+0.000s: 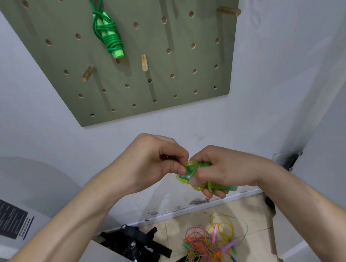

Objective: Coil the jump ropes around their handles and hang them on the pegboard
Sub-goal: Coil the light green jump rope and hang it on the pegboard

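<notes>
My right hand grips a bundle of green handles wound with yellow-green rope, held in front of the wall below the pegboard. My left hand pinches a loop of that rope at the bundle's left end. A green jump rope, coiled around its handles, hangs near the top of the olive pegboard. Wooden pegs stick out of the board at the lower left, the middle and the upper right.
A tangled pile of pink, orange and yellow jump ropes lies on the tiled floor below my hands. Black straps lie to its left. A white box with a dark label stands at the lower left, white panels at the right.
</notes>
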`<state>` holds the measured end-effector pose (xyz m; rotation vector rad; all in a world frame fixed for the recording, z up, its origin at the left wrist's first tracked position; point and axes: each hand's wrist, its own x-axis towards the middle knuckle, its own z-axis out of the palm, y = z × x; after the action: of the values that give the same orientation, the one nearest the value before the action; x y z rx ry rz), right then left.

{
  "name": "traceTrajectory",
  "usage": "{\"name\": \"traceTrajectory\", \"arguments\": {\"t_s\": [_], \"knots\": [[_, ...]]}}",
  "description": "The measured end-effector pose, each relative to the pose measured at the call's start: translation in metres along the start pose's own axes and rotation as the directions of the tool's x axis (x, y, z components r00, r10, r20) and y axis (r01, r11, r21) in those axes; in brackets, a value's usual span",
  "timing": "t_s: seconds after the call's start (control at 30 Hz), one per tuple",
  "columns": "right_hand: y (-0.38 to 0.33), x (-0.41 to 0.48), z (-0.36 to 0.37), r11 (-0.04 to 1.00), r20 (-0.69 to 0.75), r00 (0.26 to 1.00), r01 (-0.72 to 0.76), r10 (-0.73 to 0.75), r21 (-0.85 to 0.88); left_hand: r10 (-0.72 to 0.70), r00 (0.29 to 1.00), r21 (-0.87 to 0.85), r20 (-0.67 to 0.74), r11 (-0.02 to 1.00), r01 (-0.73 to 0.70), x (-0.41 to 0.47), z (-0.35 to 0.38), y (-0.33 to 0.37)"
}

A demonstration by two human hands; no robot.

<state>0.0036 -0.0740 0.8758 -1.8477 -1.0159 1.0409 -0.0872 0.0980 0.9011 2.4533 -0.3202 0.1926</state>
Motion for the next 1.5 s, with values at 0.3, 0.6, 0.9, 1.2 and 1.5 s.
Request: {"name": "traceTrajectory", "arguments": {"t_s": [0.3,0.6,0.9,1.2,1.5], "knots": [[-0.005,0.001,0.006,0.996,0.093,0.994,0.057,-0.063,0.074,-0.086,0.953,-0.167,0.290,0.976,0.139,0.009,-0.014,-0.001],[0.011,0.003,0.014,0.915,0.017,0.977,0.192,-0.212,0.355,-0.080,0.991,-0.629,0.105,0.767,0.129,-0.007,0.003,-0.014],[0.006,0.002,0.021,0.960,-0.024,0.989,0.145,-0.144,0.238,-0.112,0.977,-0.390,0.179,0.904,0.175,-0.003,-0.008,-0.008],[0.001,-0.006,0.022,0.968,-0.082,0.988,0.142,-0.128,0.207,-0.045,0.998,-0.458,0.052,0.887,0.064,-0.016,-0.006,-0.005],[-0.006,-0.009,0.033,0.972,-0.166,0.979,0.151,-0.122,0.178,-0.059,0.989,-0.526,0.132,0.842,0.121,-0.017,-0.011,-0.013]]}}
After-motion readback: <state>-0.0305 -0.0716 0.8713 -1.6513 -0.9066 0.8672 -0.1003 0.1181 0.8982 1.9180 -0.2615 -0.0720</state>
